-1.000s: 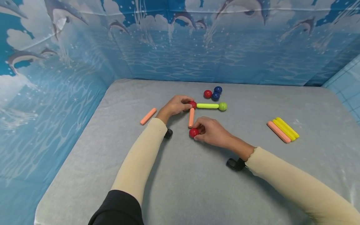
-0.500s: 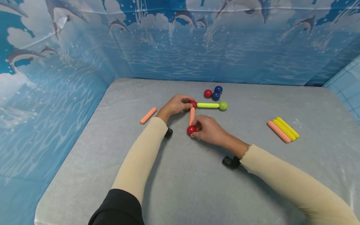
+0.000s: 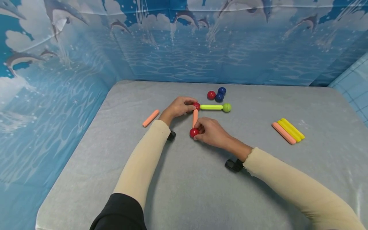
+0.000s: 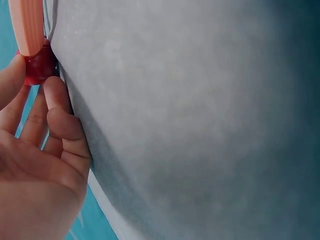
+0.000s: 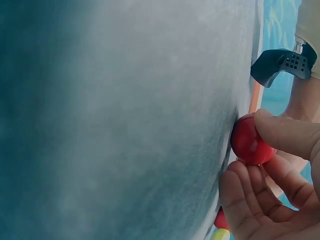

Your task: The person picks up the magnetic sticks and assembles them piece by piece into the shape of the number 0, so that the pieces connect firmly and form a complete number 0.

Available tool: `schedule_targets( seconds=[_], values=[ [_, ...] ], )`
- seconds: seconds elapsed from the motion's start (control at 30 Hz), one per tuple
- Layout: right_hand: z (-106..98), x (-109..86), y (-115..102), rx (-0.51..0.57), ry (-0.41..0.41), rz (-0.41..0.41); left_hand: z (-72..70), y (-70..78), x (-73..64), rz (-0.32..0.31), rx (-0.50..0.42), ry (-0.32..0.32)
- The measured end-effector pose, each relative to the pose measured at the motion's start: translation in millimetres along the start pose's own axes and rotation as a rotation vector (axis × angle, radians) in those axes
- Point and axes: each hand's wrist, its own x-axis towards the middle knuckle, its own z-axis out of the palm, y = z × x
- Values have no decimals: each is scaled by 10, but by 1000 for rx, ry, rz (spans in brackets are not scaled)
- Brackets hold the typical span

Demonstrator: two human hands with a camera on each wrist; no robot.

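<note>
My left hand (image 3: 179, 107) pinches a red ball (image 4: 41, 65) at the corner of an L-shaped piece. From that ball a yellow-green stick (image 3: 211, 107) runs right to a green ball (image 3: 226, 107). An orange stick (image 3: 195, 118) comes from it toward me, its ribbed side large in the left wrist view. At the near end of the orange stick, my right hand (image 3: 212, 131) holds a second red ball (image 5: 249, 141) between thumb and fingers. The ball meets the stick's end in the head view.
Behind the piece lie a loose red ball (image 3: 211, 95) and two blue balls (image 3: 219, 97). A single orange stick (image 3: 150, 118) is left of the left hand. Far right, another orange stick (image 3: 284, 133) lies against two yellow sticks (image 3: 292, 128). A dolphin-print curtain (image 3: 178, 54) borders the grey table (image 3: 184, 191).
My right hand has moved slightly left and away from me, bringing its red ball from just short of the orange stick to the stick's near end. The left hand keeps its hold.
</note>
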Motion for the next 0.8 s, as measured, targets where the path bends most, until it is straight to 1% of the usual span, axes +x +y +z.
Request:
schedule_targets(
  seconds=[0.23,0.43,0.6,0.8],
  values=[
    [39,-7,-40,-29,6,-2,-11,-5,-17,12,54,0],
    [68,-5,-80,-52,7,10,-23,44,-13,18,120,-14],
    [70,1,-87,-47,11,17,-21,74,-4,11,129,-15],
    [70,8,-80,-52,14,20,-23,61,10,18,133,-19]
  ],
)
